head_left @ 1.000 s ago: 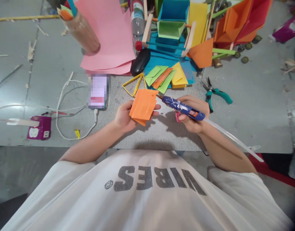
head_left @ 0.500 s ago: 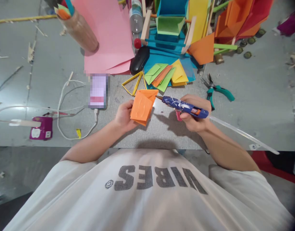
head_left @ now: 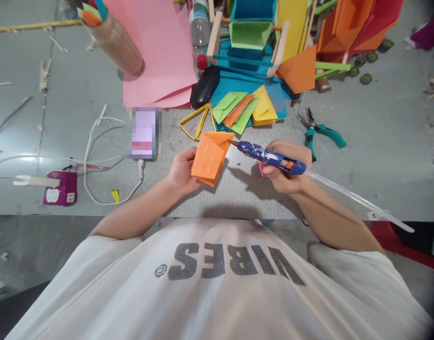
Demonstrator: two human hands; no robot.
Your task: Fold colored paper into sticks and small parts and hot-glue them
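Near the table's front edge, my left hand (head_left: 183, 172) grips a folded orange paper piece (head_left: 210, 158) by its left side. Thin raised lines, which look like glue, run down its face. My right hand (head_left: 289, 165) is wrapped around a blue hot glue gun (head_left: 261, 155) with white smears on its body. Its nozzle points left and lies at the paper's upper right corner; whether it touches cannot be made out. A long clear glue stick (head_left: 362, 200) sticks out of the gun's back end. Part of the pink trigger (head_left: 262, 170) shows under the gun.
Behind the hands lie folded green papers (head_left: 226, 105), a folded yellow paper (head_left: 264, 108) and a yellow triangular frame (head_left: 196, 123). Green-handled pliers (head_left: 323, 132) rest at right. A phone (head_left: 144, 134) on a white cable, a black case (head_left: 205, 87) and pink sheets (head_left: 156, 56) are at left.
The glue gun's nozzle has shifted very slightly left and down along the orange paper's upper right corner. The glue stick's far end has dipped a little. My left hand stays nearly still.
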